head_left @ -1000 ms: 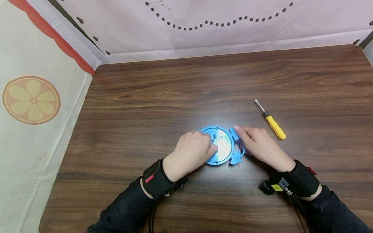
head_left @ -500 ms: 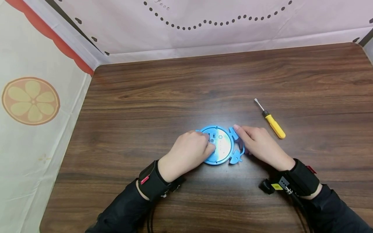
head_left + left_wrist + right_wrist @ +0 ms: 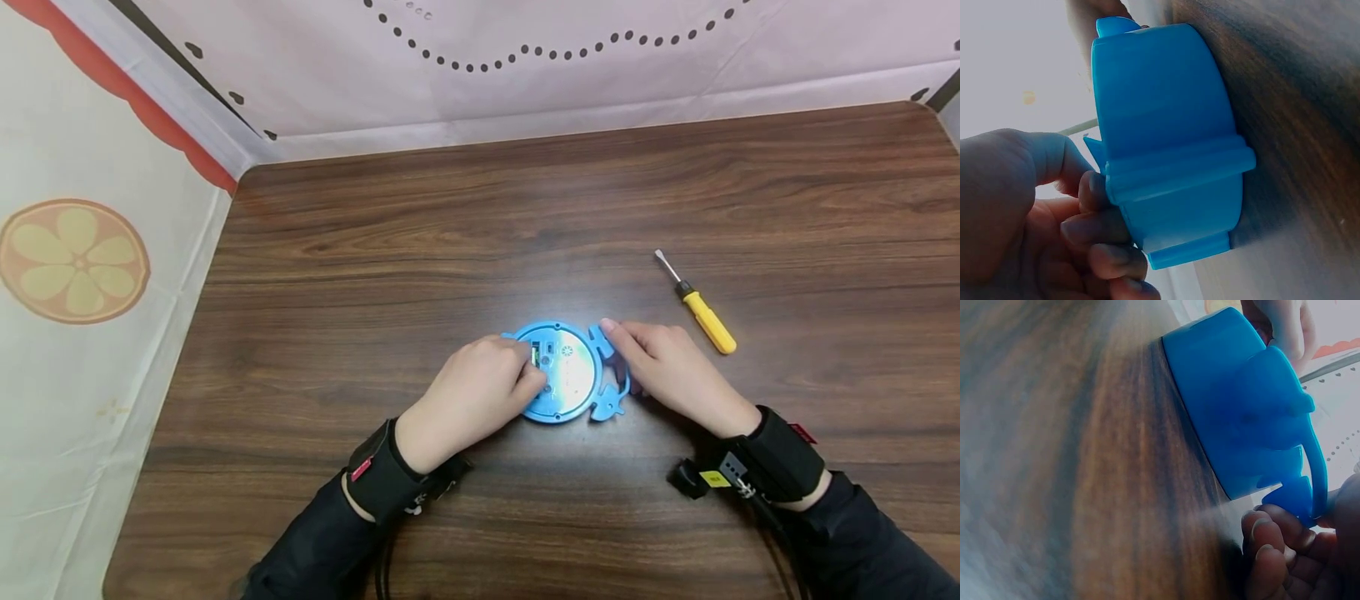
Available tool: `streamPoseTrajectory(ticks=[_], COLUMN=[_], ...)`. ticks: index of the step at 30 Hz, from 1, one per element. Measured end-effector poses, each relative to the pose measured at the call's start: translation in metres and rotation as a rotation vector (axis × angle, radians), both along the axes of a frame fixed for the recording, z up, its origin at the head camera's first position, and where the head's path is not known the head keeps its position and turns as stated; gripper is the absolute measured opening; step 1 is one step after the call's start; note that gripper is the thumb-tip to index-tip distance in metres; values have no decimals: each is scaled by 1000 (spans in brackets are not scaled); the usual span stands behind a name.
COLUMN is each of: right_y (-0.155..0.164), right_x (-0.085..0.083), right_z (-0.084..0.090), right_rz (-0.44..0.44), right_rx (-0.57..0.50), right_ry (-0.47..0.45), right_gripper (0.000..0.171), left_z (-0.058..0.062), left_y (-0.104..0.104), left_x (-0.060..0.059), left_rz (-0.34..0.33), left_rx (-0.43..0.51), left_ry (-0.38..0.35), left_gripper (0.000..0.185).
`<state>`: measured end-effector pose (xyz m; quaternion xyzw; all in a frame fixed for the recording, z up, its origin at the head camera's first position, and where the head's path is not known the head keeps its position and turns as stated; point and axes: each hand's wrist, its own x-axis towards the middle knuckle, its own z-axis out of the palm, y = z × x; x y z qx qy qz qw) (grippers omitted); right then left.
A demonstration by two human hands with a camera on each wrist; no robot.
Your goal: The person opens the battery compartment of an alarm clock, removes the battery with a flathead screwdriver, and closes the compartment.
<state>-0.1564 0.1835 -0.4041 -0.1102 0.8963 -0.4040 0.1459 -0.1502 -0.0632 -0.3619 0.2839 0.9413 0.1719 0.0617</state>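
Observation:
A round blue plastic alarm clock (image 3: 573, 379) lies face down on the table, its back with small controls and speaker holes facing up. At the left of that back, a slot with something green and metallic in it shows beside my left hand (image 3: 480, 387). The left fingers are curled at this edge, and a small blue flap, like a battery cover (image 3: 1094, 150), sticks up by the thumb and forefinger in the left wrist view. My right hand (image 3: 667, 367) pinches the clock's right side, by its ear-shaped part and curved handle (image 3: 1317, 469).
A yellow-handled screwdriver (image 3: 705, 312) lies beyond the right hand, tip pointing away. The brown wooden table (image 3: 420, 242) meets a pale printed cloth (image 3: 570, 100) at its far edge and another cloth (image 3: 67, 417) at the left.
My left hand has drawn a little to the left across the clock's back, uncovering the slot there. The right hand keeps its hold; the clock and screwdriver stay in place.

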Motion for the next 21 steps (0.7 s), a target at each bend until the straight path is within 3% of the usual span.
streamPoseTrajectory(ticks=[7,21], right_y=[0,1], right_x=[-1,-1], right_z=[1,0], right_rz=[17,6], right_rx=[1,-7], right_ry=[7,-26], right_gripper=[52,53], left_z=[2,2], left_y=[-8,-15], left_x=[1,0], left_rz=[44,48], left_rx=[-3,13], left_ry=[52,40], left_gripper=[38,37])
